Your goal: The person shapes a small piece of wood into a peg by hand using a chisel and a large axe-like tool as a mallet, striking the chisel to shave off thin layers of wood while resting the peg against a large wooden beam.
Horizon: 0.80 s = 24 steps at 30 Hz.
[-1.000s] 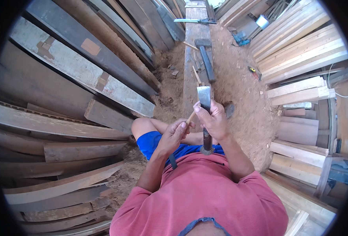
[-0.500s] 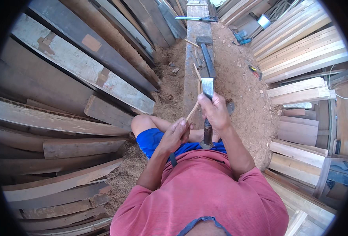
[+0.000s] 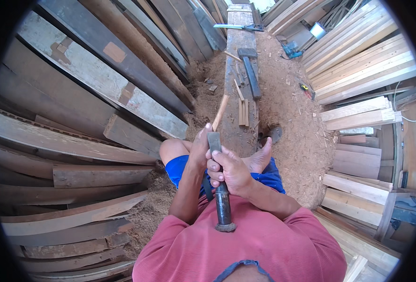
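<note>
Wooden strip (image 3: 221,112) juts from the closed grip of the left hand (image 3: 200,145); the right hand (image 3: 230,170) clasps a chisel (image 3: 223,204). Paring looks unfinished; short sticks (image 3: 243,113) lie on the tabletop (image 3: 239,40), perhaps done.

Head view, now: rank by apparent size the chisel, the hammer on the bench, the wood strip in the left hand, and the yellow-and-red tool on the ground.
1. Chisel, helped by nearness to the camera
2. Hammer
3. Wood strip, visible part only
4. Yellow-and-red tool
</note>
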Tool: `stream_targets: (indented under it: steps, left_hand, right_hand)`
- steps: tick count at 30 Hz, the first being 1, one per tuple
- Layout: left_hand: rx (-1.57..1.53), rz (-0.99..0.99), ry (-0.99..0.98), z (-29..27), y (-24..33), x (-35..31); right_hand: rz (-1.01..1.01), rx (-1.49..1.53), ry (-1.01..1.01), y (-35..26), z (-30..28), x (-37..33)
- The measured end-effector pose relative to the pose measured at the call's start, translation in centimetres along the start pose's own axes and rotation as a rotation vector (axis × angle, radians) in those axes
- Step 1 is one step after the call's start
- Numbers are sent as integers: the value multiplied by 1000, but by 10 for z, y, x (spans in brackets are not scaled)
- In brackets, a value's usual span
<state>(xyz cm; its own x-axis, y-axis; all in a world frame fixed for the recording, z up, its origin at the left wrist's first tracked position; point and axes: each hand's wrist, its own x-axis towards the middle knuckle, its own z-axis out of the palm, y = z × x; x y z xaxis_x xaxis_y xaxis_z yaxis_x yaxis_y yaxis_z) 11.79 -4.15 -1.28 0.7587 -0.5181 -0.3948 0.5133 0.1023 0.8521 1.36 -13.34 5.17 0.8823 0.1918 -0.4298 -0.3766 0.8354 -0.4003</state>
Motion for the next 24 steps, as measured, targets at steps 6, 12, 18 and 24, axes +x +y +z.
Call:
stream_targets:
  steps: [6, 12, 18, 24]
  left_hand:
    - [446, 244, -67, -6, 2, -31]
    - [64, 96, -46, 20, 11, -64]
    - [845, 337, 114, -21, -64, -111]
    - [-301, 128, -110, -5, 3, -27]
  right_hand:
    - [-15, -79, 0, 1, 10, -17]
    - [-105, -147, 45, -1, 9, -25]
    - [-514, -212, 143, -65, 12, -73]
    - [-270, -86, 65, -37, -8, -5]
